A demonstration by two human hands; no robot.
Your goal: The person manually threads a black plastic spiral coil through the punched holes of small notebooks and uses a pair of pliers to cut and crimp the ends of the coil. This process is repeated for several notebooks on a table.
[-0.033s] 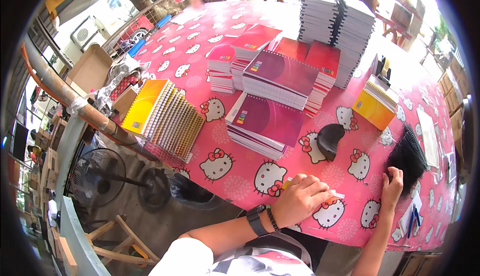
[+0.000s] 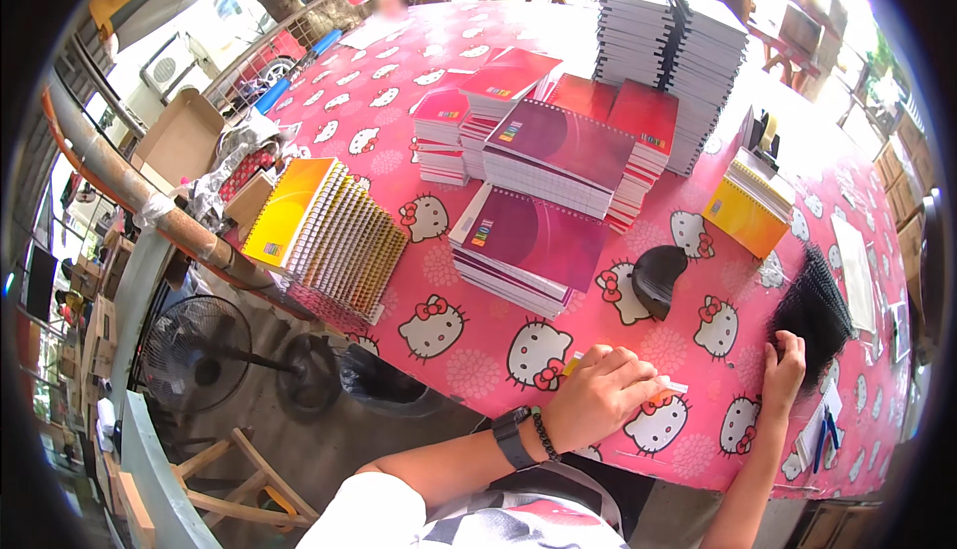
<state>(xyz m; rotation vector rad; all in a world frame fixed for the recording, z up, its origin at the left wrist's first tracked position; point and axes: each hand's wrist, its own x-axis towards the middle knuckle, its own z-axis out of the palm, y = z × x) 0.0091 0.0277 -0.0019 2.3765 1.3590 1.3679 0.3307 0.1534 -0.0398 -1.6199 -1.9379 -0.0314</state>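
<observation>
The left hand [image 2: 605, 398] lies curled near the front edge of the pink patterned worktop [image 2: 648, 345], over a flat yellow-and-white piece [image 2: 676, 388] that shows on either side of it; whether its grip is closed on that piece I cannot tell, since the knuckles hide it. The right hand [image 2: 783, 365] has bent fingers at the near side of a pile of black coils [image 2: 815, 320] on the right part of the worktop; its fingertips are partly lost against the black, so I cannot tell whether that grip pinches a coil.

A black curved object [image 2: 658, 283] sits beyond the left hand, between it and the yellow notebooks [image 2: 743, 210] at right. Two piles of purple notebooks [image 2: 538, 240] block the way to the red notebooks [image 2: 641, 121] and the tall stack of black-bound books [image 2: 630, 41] behind. A bigger row of yellow spiral notebooks [image 2: 329, 235] stands at the left edge, near a rusty pipe [image 2: 189, 230]. A blue-handled tool [image 2: 825, 439] lies just beside the right wrist (on something white), and a black fan [image 2: 196, 352] stands below the worktop's left side.
</observation>
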